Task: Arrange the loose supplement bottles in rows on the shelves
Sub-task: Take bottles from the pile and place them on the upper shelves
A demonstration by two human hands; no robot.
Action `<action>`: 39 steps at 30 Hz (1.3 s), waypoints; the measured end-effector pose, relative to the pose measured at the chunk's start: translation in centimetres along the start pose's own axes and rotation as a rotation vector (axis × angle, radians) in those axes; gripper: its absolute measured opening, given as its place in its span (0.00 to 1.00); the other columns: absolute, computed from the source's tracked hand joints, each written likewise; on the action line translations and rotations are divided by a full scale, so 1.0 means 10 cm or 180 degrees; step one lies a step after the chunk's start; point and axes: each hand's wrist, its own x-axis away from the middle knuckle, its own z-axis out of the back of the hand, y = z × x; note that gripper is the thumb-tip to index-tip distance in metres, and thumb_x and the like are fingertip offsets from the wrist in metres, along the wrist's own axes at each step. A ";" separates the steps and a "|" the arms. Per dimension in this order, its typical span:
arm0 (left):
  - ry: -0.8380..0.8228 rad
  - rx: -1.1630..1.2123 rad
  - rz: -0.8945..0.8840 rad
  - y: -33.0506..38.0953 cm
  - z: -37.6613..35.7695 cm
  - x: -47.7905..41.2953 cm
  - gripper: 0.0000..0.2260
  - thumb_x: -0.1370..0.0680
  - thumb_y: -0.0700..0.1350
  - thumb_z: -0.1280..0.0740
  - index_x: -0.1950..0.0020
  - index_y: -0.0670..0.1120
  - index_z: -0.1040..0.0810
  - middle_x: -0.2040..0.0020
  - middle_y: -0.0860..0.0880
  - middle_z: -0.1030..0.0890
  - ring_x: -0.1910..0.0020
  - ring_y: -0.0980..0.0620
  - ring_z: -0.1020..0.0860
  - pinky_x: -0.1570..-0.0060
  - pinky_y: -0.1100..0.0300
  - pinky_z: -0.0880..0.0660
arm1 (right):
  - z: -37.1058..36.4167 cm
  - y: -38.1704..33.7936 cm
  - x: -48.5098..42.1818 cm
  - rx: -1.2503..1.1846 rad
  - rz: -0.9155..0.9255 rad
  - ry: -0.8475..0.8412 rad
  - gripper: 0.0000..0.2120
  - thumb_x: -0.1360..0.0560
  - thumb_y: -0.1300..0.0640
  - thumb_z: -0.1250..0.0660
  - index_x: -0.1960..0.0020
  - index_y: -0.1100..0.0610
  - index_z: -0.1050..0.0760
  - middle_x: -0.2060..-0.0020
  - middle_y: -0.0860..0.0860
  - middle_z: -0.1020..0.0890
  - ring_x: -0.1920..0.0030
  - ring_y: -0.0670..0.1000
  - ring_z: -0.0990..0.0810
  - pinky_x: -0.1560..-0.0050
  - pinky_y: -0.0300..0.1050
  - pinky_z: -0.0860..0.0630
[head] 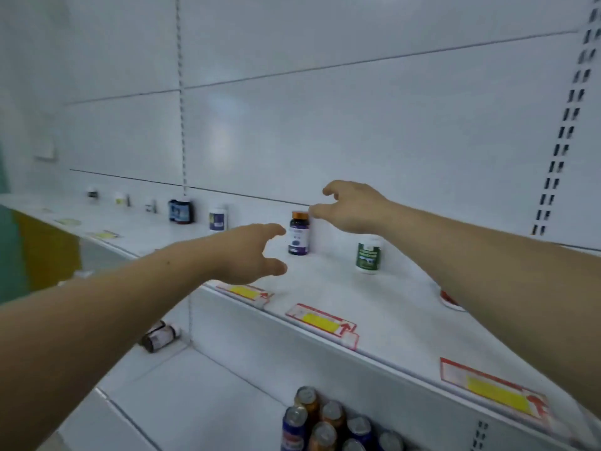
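While our two hands hover either side of the orange-capped bottle point(298, 234), neither one has hold of it. Our left hand point(250, 252) is spread wide, its forefinger just beside the label and its thumb low near the shelf point(325, 288). Our right hand point(351, 206) is loosely curved and holds nothing, with one fingertip at the cap. We cannot tell whether it touches.

That bottle stands upright, well back on the upper shelf near the rear wall. More loose bottles are strung out to the left, with a green-labelled bottle point(368, 253) to the right.

We judge the main risk to be a topple. The bottle is tall and narrow, so a nudge at the cap, before the left hand steadies the body, could tip it over.

Our right forearm passes close above the green-labelled bottle and a red-and-white lid point(450, 301) near the front edge. A sweep sideways or downward could knock either one off, onto the cans point(325, 421) below.

Two brown bottles point(159, 336) already lie on their sides on the lower shelf and could roll if jolted.
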 end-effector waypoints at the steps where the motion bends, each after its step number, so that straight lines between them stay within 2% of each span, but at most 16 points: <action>1: 0.0043 -0.0019 0.0121 -0.28 0.08 0.13 0.31 0.23 0.57 0.36 0.24 0.54 0.44 0.24 0.52 0.40 0.30 0.50 0.34 0.32 0.57 0.38 | -0.13 -0.29 -0.10 -0.0038 0.0127 -0.0049 0.31 0.25 0.38 0.38 0.27 0.51 0.37 0.29 0.51 0.33 0.30 0.53 0.33 0.40 0.43 0.36; 5: 0.0135 -0.0108 0.0605 -1.41 0.36 0.72 0.29 0.23 0.56 0.36 0.24 0.54 0.43 0.24 0.52 0.39 0.30 0.50 0.35 0.33 0.57 0.38 | -0.78 -1.49 -0.45 -0.0199 0.0572 -0.0236 0.30 0.25 0.38 0.38 0.27 0.50 0.36 0.29 0.51 0.32 0.32 0.54 0.32 0.41 0.44 0.35; 8: 0.0173 -0.0181 0.0938 -2.23 0.46 1.14 0.30 0.24 0.56 0.34 0.25 0.54 0.41 0.26 0.50 0.36 0.32 0.48 0.32 0.33 0.55 0.34 | -1.32 -2.37 -0.64 -0.0320 0.0864 -0.0395 0.29 0.26 0.37 0.38 0.29 0.51 0.34 0.32 0.51 0.29 0.37 0.53 0.29 0.43 0.45 0.33; 12: 0.0040 -0.0178 0.1225 -3.10 0.46 1.59 0.27 0.23 0.54 0.35 0.26 0.50 0.38 0.27 0.48 0.34 0.31 0.48 0.33 0.35 0.57 0.35 | -2.02 -3.43 -0.77 -0.0566 0.1169 -0.0749 0.31 0.25 0.38 0.38 0.27 0.51 0.36 0.29 0.52 0.32 0.32 0.54 0.31 0.38 0.47 0.33; 16: -0.0124 -0.0166 0.1464 -3.91 0.31 1.78 0.29 0.23 0.55 0.35 0.25 0.52 0.41 0.26 0.49 0.36 0.31 0.47 0.33 0.34 0.54 0.34 | -2.72 -4.19 -0.89 -0.0664 0.1575 -0.1021 0.29 0.24 0.40 0.38 0.27 0.51 0.36 0.29 0.52 0.31 0.32 0.55 0.31 0.36 0.49 0.32; 19: -0.0206 -0.0022 0.1654 -4.47 0.13 1.76 0.29 0.24 0.55 0.35 0.25 0.52 0.40 0.27 0.50 0.36 0.32 0.48 0.32 0.34 0.52 0.33 | -3.30 -4.45 -1.11 -0.0557 0.1640 -0.1229 0.27 0.25 0.39 0.38 0.30 0.50 0.33 0.34 0.52 0.26 0.38 0.55 0.26 0.43 0.47 0.29; 22: -0.0356 0.0116 0.1784 -5.01 -0.11 1.60 0.28 0.23 0.54 0.35 0.25 0.50 0.40 0.26 0.48 0.37 0.31 0.47 0.34 0.33 0.54 0.34 | -3.89 -4.50 -1.44 -0.0558 0.1558 -0.1350 0.17 0.26 0.40 0.38 0.41 0.47 0.28 0.44 0.52 0.23 0.45 0.55 0.26 0.49 0.46 0.30; 24: -0.0442 0.0148 0.1821 -5.39 -0.26 1.41 0.28 0.23 0.53 0.35 0.25 0.50 0.40 0.26 0.48 0.36 0.30 0.47 0.34 0.33 0.55 0.35 | -4.29 -4.49 -1.73 -0.0510 0.1488 -0.1411 0.20 0.26 0.41 0.39 0.37 0.47 0.29 0.39 0.53 0.24 0.42 0.56 0.25 0.50 0.46 0.31; 26: -0.0505 0.0202 0.1847 -5.77 -0.37 1.18 0.28 0.22 0.53 0.35 0.25 0.50 0.40 0.26 0.49 0.36 0.30 0.48 0.34 0.33 0.56 0.35 | -4.64 -4.49 -2.06 -0.0513 0.1362 -0.1493 0.21 0.27 0.42 0.40 0.37 0.48 0.28 0.41 0.52 0.22 0.45 0.56 0.24 0.52 0.45 0.28; 30: -0.0659 0.0323 0.1889 -6.50 -0.45 0.71 0.28 0.22 0.53 0.36 0.25 0.51 0.40 0.26 0.49 0.38 0.30 0.49 0.34 0.32 0.55 0.35 | -5.24 -4.54 -2.74 -0.0800 0.0907 -0.1693 0.15 0.30 0.41 0.38 0.49 0.48 0.27 0.51 0.51 0.18 0.50 0.56 0.21 0.49 0.50 0.24; 33: -0.0705 0.0304 0.1905 -7.05 -0.45 0.42 0.28 0.22 0.53 0.36 0.25 0.50 0.40 0.26 0.49 0.38 0.29 0.48 0.36 0.31 0.54 0.36 | -5.58 -4.66 -3.18 -0.0864 0.0751 -0.1745 0.09 0.28 0.41 0.38 0.58 0.46 0.31 0.60 0.49 0.22 0.55 0.56 0.22 0.55 0.46 0.26; 34: -0.0713 0.0324 0.1909 -7.22 -0.44 0.33 0.28 0.22 0.53 0.35 0.25 0.50 0.40 0.25 0.49 0.38 0.29 0.48 0.36 0.31 0.54 0.36 | -5.67 -4.71 -3.30 -0.0853 0.0706 -0.1785 0.07 0.26 0.42 0.38 0.54 0.44 0.29 0.58 0.50 0.22 0.55 0.56 0.22 0.54 0.46 0.26; 36: -0.0791 0.0290 0.1859 -7.55 -0.45 0.16 0.28 0.22 0.54 0.36 0.25 0.50 0.40 0.25 0.48 0.38 0.29 0.47 0.36 0.32 0.54 0.36 | -5.86 -4.81 -3.52 -0.0840 0.0593 -0.1824 0.19 0.25 0.44 0.38 0.36 0.46 0.29 0.48 0.53 0.20 0.51 0.56 0.21 0.50 0.46 0.25; 37: -0.0854 0.0243 0.1806 -7.72 -0.47 0.07 0.28 0.22 0.54 0.36 0.25 0.50 0.40 0.25 0.48 0.38 0.29 0.47 0.36 0.32 0.54 0.36 | -5.97 -4.87 -3.62 -0.0825 0.0527 -0.1808 0.22 0.24 0.45 0.37 0.32 0.48 0.31 0.46 0.54 0.21 0.50 0.56 0.21 0.50 0.46 0.25; 39: -0.0968 0.0176 0.1691 -8.09 -0.52 -0.13 0.28 0.22 0.55 0.37 0.25 0.51 0.41 0.25 0.48 0.38 0.30 0.47 0.35 0.32 0.53 0.35 | -6.23 -4.97 -3.81 -0.0867 0.0411 -0.1769 0.18 0.24 0.46 0.38 0.36 0.51 0.29 0.50 0.54 0.21 0.52 0.56 0.21 0.53 0.46 0.26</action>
